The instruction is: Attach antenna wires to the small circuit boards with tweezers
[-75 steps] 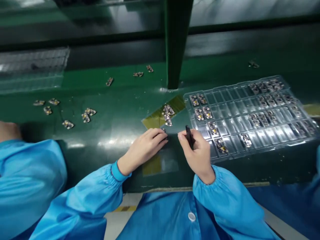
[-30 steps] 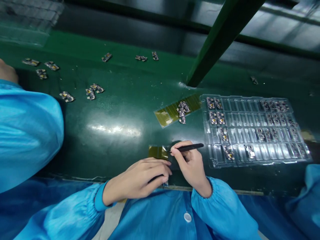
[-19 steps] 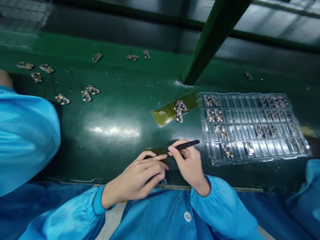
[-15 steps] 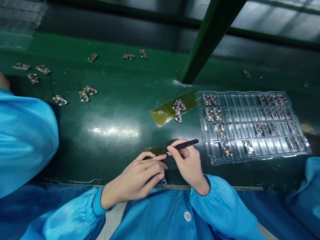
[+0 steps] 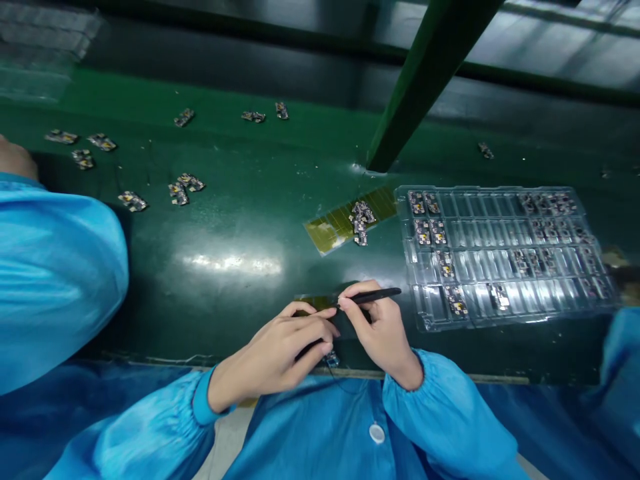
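My right hand (image 5: 383, 330) pinches a slim black pen-like tool (image 5: 383, 294) near its left end. The tip is hidden between the two hands. My left hand (image 5: 283, 350) lies palm down at the table's near edge, thumb and fingers closed over a small circuit board (image 5: 331, 359). Only a corner of the board shows under the thumb, and a thin dark wire trails from it. My left index fingertip almost meets the right fingers. Partly under the left fingers lies a yellow film sheet (image 5: 311, 303).
A clear compartment tray (image 5: 480, 250) holding several boards lies on the right. Another yellow film sheet (image 5: 325, 233) has stacked boards (image 5: 361, 223) on it. Loose boards (image 5: 133, 201) dot the left. A green post (image 5: 400, 113) rises behind. A co-worker's blue sleeve (image 5: 60, 267) is at the left.
The whole view has shifted slightly, so the scene sits a little farther right. Both hands keep nearly the same pose, and the black tool lies a bit flatter.
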A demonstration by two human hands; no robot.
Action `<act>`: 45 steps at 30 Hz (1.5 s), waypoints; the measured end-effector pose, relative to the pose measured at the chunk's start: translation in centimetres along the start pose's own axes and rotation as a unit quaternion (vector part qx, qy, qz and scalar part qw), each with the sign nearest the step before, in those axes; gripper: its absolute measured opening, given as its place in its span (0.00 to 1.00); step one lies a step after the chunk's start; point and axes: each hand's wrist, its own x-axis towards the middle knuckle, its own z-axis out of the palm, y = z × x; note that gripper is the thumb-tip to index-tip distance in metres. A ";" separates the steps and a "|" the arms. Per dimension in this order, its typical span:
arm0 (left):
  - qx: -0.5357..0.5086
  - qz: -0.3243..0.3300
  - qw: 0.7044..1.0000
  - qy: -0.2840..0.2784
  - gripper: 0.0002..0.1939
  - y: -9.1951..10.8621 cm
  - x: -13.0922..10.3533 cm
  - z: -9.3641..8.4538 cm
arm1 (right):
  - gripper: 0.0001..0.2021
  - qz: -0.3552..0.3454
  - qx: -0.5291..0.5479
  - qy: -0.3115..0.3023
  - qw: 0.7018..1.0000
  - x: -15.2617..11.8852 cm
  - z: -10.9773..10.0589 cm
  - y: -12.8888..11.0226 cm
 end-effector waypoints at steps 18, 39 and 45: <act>-0.007 -0.013 1.000 0.005 0.06 0.1 0.0 -0.2 | 0.04 0.074 0.087 0.063 0.991 0.1 0.4 0.0; -0.348 -0.107 0.894 0.261 0.12 2.4 4.0 -4.7 | 0.07 -0.071 0.216 0.302 0.926 2.8 -5.5 -3.8; -0.311 -0.107 0.907 0.262 0.11 1.2 7.1 -4.0 | 0.05 -0.152 0.194 0.386 0.889 3.0 -8.3 -6.2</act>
